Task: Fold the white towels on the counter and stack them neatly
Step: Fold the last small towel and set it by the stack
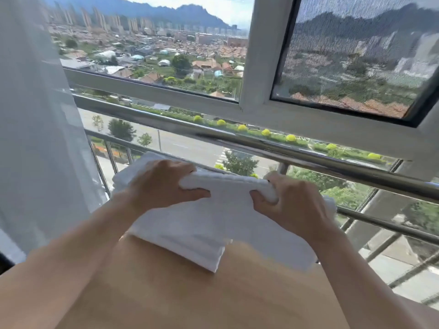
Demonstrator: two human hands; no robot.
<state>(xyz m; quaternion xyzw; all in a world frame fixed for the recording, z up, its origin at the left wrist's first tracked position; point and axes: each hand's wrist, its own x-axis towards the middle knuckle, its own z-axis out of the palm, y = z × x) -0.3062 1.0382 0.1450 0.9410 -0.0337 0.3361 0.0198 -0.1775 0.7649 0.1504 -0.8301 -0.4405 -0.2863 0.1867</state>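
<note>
A white towel [213,219] is lifted by its folded top edge over the far end of the light wooden counter [190,293]. My left hand [164,186] grips that edge on the left, thumb under the fold. My right hand [289,200] grips it on the right. The towel's lower part drapes down onto the counter, ending in a folded corner [211,260]. Behind my left hand lies another folded white towel [133,174] at the counter's far left.
A steel railing [261,143] runs across just beyond the counter, with large windows and a mesh screen [356,55] behind it. A sheer white curtain [35,127] hangs on the left. More white cloth [330,205] shows behind my right hand.
</note>
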